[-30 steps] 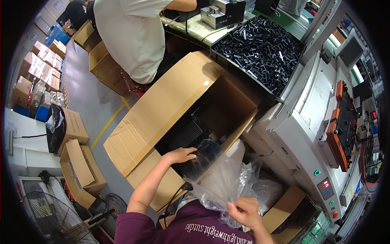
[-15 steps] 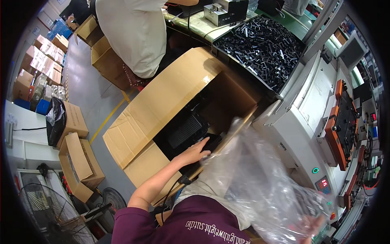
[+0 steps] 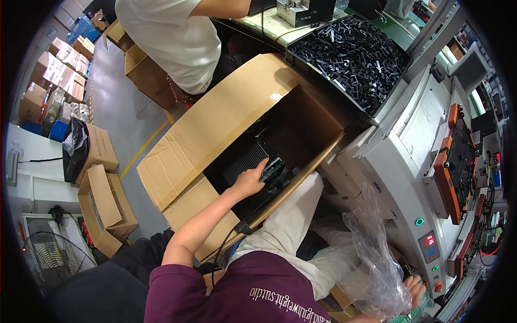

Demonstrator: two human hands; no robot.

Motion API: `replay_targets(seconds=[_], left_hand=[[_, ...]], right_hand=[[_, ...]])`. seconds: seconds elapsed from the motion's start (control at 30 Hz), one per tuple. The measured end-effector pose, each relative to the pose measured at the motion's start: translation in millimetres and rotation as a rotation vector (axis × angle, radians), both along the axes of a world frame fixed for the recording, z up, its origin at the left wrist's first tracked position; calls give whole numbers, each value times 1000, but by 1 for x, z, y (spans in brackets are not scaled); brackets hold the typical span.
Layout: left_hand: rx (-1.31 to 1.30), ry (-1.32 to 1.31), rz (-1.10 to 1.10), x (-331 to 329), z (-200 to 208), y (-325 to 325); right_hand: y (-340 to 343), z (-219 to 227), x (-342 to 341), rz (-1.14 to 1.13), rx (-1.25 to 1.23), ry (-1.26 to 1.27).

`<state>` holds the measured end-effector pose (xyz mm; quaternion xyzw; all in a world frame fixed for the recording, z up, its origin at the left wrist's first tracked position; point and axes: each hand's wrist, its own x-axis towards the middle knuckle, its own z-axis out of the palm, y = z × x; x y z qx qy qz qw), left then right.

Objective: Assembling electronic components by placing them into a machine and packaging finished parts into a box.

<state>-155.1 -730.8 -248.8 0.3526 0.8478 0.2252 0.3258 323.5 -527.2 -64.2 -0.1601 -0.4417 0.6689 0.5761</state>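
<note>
Deep plum T-shirt point(image 3: 237, 288), plain knit look, filling the space on the body side of both hands. Left sleeve point(image 3: 171, 285) short and straight-cut, same plum, ending near the elbow, well back from the left hand point(image 3: 250, 182). Left forearm point(image 3: 207, 218) bare from sleeve to wrist. Thin white lettering point(image 3: 285, 302), tall and narrow, slants over the shirt front, nearer the body than either hand; its far end is cut off at the lower edge. Trousers point(image 3: 293, 218) off-white, loose, softly creased, both legs showing between the left hand and the right hand point(image 3: 413, 290).
</note>
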Motion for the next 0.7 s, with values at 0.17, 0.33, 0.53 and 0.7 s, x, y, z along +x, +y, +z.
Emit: replay_targets(seconds=[0.17, 0.33, 0.53, 0.7], left_hand=[[105, 56, 172, -13, 40, -16], [77, 544, 224, -20, 52, -34], [-382, 759, 140, -17, -16, -45], [-125, 489, 128, -28, -23, -8]], right_hand=[[22, -77, 8, -559, -455, -28], [-16, -65, -40, -287, -547, -408], [-20, -86, -60, -446, -698, -719], [-18, -95, -62, -436, -742, -807]])
